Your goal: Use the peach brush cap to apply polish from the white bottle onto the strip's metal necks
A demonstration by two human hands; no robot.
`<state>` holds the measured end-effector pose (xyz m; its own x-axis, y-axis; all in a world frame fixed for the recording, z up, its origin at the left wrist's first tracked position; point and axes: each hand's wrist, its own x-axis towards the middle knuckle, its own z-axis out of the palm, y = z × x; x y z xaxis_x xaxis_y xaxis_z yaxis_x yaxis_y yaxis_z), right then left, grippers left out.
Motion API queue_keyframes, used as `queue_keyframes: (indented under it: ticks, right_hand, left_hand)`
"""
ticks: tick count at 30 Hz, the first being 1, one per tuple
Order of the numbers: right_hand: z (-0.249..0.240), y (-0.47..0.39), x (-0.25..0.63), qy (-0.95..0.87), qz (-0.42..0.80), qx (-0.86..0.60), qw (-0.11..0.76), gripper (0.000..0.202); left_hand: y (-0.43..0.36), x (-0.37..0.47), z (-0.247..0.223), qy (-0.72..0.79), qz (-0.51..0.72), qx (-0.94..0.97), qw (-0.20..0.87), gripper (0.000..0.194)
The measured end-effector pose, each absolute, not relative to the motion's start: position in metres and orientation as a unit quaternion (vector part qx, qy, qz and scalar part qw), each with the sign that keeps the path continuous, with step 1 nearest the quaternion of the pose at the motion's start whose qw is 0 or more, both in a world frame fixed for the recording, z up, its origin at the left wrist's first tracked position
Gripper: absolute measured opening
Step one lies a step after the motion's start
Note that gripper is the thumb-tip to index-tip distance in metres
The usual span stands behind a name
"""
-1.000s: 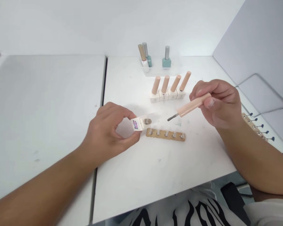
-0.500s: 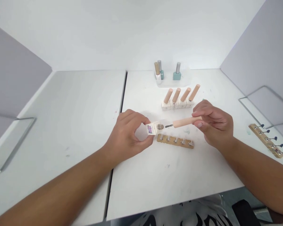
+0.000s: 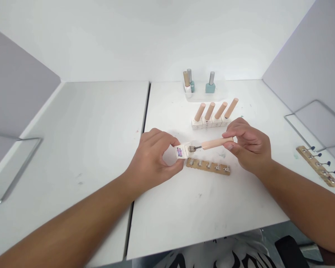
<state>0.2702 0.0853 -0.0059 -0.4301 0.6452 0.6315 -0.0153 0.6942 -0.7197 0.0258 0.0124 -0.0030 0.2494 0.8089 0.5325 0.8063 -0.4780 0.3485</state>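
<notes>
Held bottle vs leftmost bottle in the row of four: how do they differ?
The held bottle is open, its brush cap in the right hand; the leftmost row bottle is capped. The held bottle tilts in the left hand; the leftmost row bottle stands on the table. Both have white bodies and peach caps.

Bare forearms (image 3: 95, 219), wht garment (image 3: 209, 256) w/ blk curvy marks

The square bottle (image 3: 184, 150) is white with a purple floral print (image 3: 179, 152), the brush cap (image 3: 215, 143) peach, the strip (image 3: 205, 167) tan, the counter (image 3: 206, 208) white.
</notes>
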Motion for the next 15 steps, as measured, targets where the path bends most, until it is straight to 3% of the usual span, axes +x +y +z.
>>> queue_keyframes:
  ticks: [15]
  right_hand:
    - [-0.001, 0.081, 0.249, -0.823, 0.198, -0.206, 0.490, 0.004]
  left_hand:
    - [0.016, 0.028, -0.006, 0.503, 0.309, 0.796, -0.135, 0.022]
